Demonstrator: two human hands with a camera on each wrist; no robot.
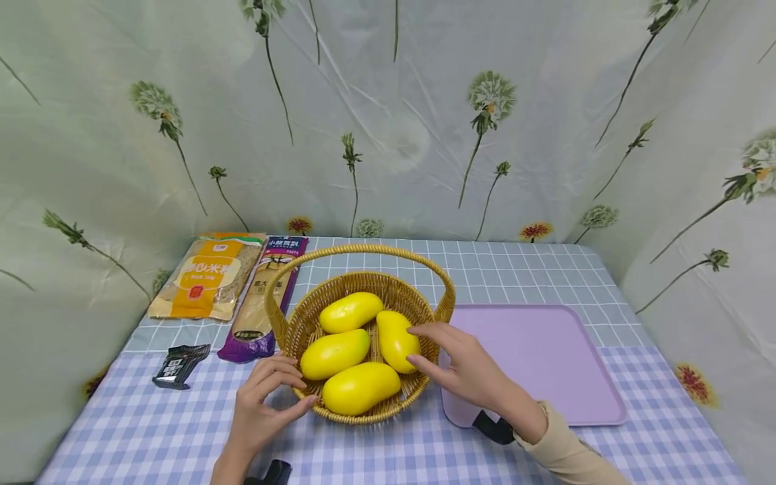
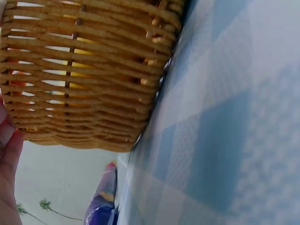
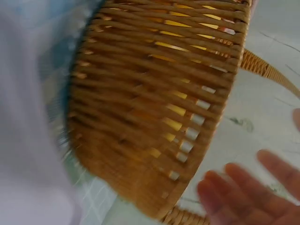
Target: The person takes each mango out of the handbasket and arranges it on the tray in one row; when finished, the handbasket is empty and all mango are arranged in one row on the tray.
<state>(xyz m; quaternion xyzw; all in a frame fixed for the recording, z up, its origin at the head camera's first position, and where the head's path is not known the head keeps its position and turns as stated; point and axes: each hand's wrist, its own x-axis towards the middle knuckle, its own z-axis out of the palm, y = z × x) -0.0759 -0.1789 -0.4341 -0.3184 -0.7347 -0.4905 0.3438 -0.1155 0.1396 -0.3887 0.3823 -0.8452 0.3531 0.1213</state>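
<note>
A round woven basket (image 1: 376, 419) with a tall arched handle (image 1: 358, 249) holds several yellow mangoes (image 1: 360, 389). At its left front side is my left hand (image 1: 263, 401), fingers bent loosely with the tips at the rim, thumb spread apart from them. In the left wrist view those fingers (image 2: 10, 157) show right at the rim's edge. My right hand (image 1: 467, 364) reaches over the right rim, its thumb and forefinger beside the rightmost mango (image 1: 397, 341). In the right wrist view the right fingers (image 3: 243, 197) extend above the rim, parted, with nothing held.
A lilac tray (image 1: 545, 364) lies right of the basket, under the right forearm. At the back left are a grain bag (image 1: 203, 279) and a purple pasta pack (image 1: 261, 303). A small black packet (image 1: 178, 366) lies at left. Floral cloth (image 1: 400, 135) hangs behind the table.
</note>
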